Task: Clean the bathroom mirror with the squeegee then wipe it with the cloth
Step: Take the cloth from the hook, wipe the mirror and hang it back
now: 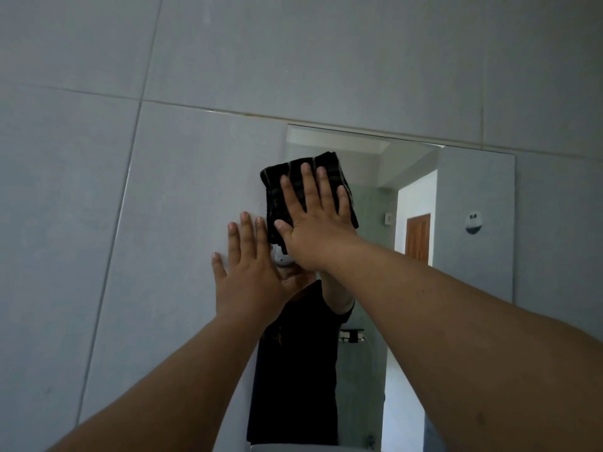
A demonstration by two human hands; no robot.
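The frameless bathroom mirror (pixel 470 197) hangs on the grey tiled wall, right of centre. A folded dark cloth (pixel 277 190) lies flat against the mirror's upper left part, overlapping its left edge. My right hand (pixel 313 223) presses the cloth to the glass with straight, spread fingers. My left hand (pixel 251 272) rests flat on the wall tile just left of the mirror's edge, fingers straight. No squeegee is in view.
Large grey wall tiles (pixel 98 190) surround the mirror. The glass reflects a person in a dark shirt, a wooden door (pixel 418 238) and a bright doorway. A pale rim (pixel 293 447) shows at the bottom edge.
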